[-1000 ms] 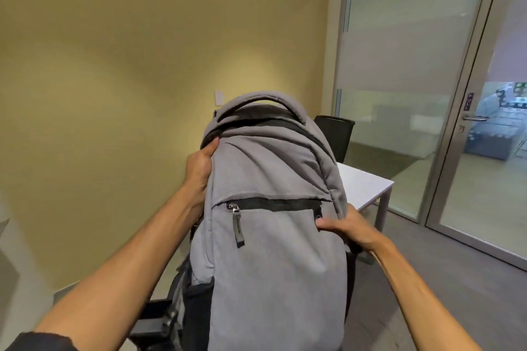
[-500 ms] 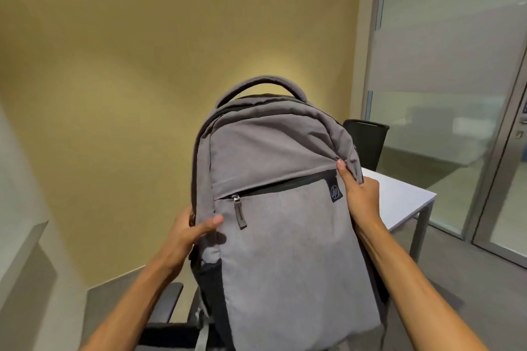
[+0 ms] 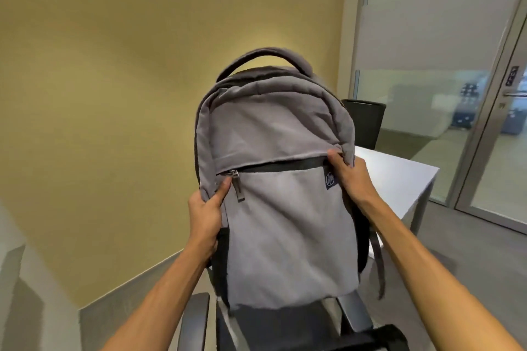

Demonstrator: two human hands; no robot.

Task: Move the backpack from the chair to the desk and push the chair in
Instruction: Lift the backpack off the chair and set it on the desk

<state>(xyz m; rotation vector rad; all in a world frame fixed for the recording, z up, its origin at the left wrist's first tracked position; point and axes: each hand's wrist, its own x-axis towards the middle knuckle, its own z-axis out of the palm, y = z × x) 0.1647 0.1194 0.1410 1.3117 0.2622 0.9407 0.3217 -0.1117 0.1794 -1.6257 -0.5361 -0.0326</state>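
Both of our hands are gripping the grey backpack [image 3: 285,208], which we are holding upright in the air above the black office chair [image 3: 285,325], its bottom edge hanging just over the seat. Our left hand [image 3: 206,214] is pinching the fabric of the pack's left side, thumb pressed beside the front-pocket zipper pull [image 3: 239,188], while our right hand [image 3: 349,177] is clamping the right side at the end of the black zipper band, near the small logo tag [image 3: 330,181]. The white desk [image 3: 399,179] is waiting to our right, its near corner well apart from the pack, and a second dark chair [image 3: 365,120] is standing at its far edge. We are judging this as the carry stage: the pack is off the seat but not yet on the desk. Because we are holding loose cloth, not the top handle [image 3: 265,55], the fabric could be slipping through our fingers if the load is heavy. A loose strap [image 3: 377,265] is dangling at the lower right and could be snagging on the chair's armrest [image 3: 356,313] as we are swinging rightward, tugging the chair along or twisting the pack from our grasp.
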